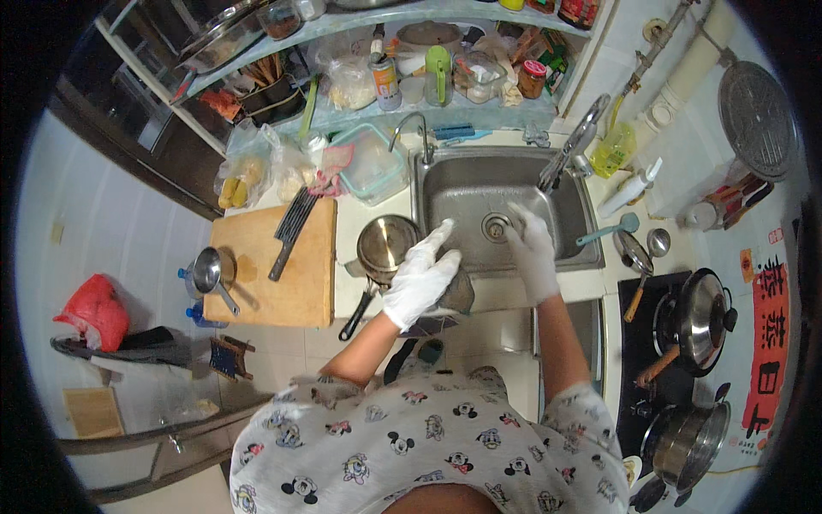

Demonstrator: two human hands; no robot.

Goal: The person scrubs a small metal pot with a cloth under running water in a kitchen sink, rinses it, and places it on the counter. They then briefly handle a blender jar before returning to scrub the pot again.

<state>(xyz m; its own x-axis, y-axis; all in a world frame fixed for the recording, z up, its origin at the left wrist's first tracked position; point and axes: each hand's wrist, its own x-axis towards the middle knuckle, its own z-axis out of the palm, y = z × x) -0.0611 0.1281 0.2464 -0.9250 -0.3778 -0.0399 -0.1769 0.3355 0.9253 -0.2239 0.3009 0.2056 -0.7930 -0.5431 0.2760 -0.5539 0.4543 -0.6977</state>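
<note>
Both my hands wear thin white gloves. My left hand [420, 276] is over the front left rim of the stainless steel sink [443, 247], fingers apart, with nothing seen in it. A grey-brown cloth-like thing [459, 294] shows just below it at the counter edge; whether they touch, I cannot tell. Close by on the left is a shiny steel saucepan [386, 241] with a black handle. My right hand [534, 250], slightly blurred, hangs over the right part of the basin near the drain [496, 228]. Its thumb and fingers are spread, and it holds nothing visible.
On the left, a wooden cutting board [311, 257] bears a cleaver [294, 225] and a steel ladle [209, 270]. Behind it stands a glass container [372, 164]. Two faucets rise at the sink's back and right. A lidded wok [700, 321] is on the stove at right.
</note>
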